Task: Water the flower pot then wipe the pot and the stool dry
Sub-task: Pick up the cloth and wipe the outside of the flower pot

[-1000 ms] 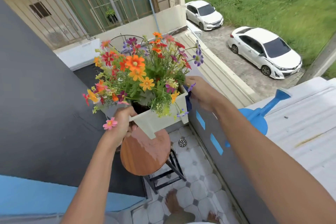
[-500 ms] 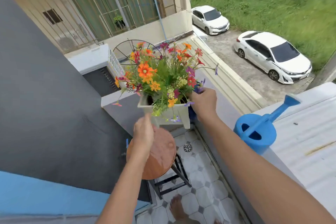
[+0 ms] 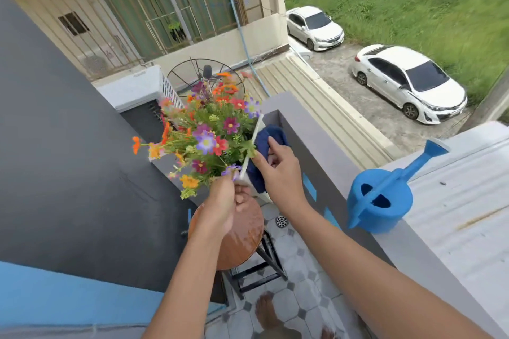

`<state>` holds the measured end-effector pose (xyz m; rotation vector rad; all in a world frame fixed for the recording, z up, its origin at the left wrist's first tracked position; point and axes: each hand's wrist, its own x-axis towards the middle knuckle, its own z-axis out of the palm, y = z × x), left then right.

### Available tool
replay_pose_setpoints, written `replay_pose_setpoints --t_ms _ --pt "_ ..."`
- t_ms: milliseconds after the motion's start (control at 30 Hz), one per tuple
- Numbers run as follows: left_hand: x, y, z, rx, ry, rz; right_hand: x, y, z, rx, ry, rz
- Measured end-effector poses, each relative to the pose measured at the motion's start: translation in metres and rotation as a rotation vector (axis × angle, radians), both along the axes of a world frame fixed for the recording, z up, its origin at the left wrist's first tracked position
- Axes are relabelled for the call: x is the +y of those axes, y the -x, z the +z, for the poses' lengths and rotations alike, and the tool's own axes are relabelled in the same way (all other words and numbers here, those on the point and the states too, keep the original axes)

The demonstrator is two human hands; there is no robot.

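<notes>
Fingers, right: the right hand (image 3: 278, 170) presses a dark blue cloth (image 3: 264, 146) flat against the pot's side, thumb and fingers pinching its folds.
Fingers, left: the left hand (image 3: 224, 201) is clenched on the near corner of the flower pot (image 3: 252, 146), at about 7 o'clock from the cloth.
Pot position: lifted off and tipped leftward above the stool (image 3: 242, 234), its blooms leaning toward 10 o'clock.
Pot handling: probably light, stiff plastic, slick while wet; the rim corner looks the safest hold, since the stems would bend.
Stool: round wooden seat below the hands, glistening, likely not yet wiped.
Watering can (image 3: 382, 198): blue, on the ledge (image 3: 325, 151) at 3 o'clock, well apart from both hands.
</notes>
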<state>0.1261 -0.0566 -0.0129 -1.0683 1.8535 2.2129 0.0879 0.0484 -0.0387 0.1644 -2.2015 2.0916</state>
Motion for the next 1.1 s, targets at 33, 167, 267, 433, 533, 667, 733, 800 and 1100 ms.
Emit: replay_pose_setpoints --t_ms 33,167,267,433,533,667,733,800,1100 --pt "-0.002 -0.001 0.000 0.008 -0.017 0.000 0.000 0.002 -0.003 0.026 -0.042 0.000" --pt "-0.006 -0.005 0.002 0.052 -0.033 -0.016 0.009 0.029 -0.003 0.086 -0.152 -0.030" --pt "-0.008 -0.010 0.008 0.097 -0.028 -0.040 0.011 0.062 0.000 0.064 -0.174 -0.141" --pt "-0.006 -0.012 0.014 0.128 -0.065 -0.034 0.006 0.065 0.009 0.141 -0.114 -0.226" --pt "-0.003 -0.004 0.015 0.133 -0.088 0.002 -0.005 0.034 0.010 0.257 -0.060 -0.239" --pt "-0.009 0.001 0.013 0.110 -0.097 0.075 -0.016 -0.012 -0.006 0.346 -0.076 -0.122" --pt "-0.012 0.000 0.013 0.080 -0.067 0.071 -0.012 -0.008 -0.007 0.324 -0.084 -0.109" --pt "-0.008 -0.005 0.012 0.056 -0.050 0.034 -0.007 0.016 0.000 0.253 -0.104 -0.160" --pt "-0.001 -0.005 0.016 0.077 -0.121 0.038 -0.007 0.050 0.021 0.213 -0.108 -0.213"
